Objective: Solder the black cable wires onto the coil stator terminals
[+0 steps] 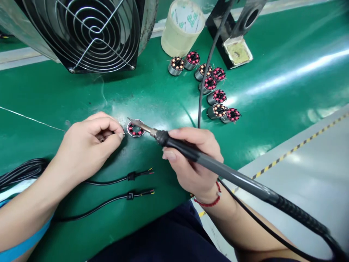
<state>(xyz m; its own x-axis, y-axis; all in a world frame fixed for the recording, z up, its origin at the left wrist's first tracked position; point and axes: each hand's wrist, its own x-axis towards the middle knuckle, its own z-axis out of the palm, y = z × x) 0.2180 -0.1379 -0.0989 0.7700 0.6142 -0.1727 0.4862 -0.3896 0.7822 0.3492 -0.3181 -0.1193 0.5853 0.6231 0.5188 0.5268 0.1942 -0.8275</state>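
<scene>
My right hand [196, 156] grips a soldering iron [207, 162] by its dark handle. The iron's tip lies over a small motor stator [135, 128] with red windings in a metal ring. On the left, my left hand [92, 140] pinches a thin silvery solder wire [32, 119]. Its short end pokes out from the fingertips just left of the stator. The wire trails away behind the hand to the left edge. Whether the iron's tip touches the stator I cannot tell.
Several stators [209, 84] with red or copper windings stand at the back right. Behind them are a tape roll [177, 40] and an iron stand with a sponge [238, 52]. A fan [95, 34] is at the back left. Black cables [109, 181] with stripped ends lie in front.
</scene>
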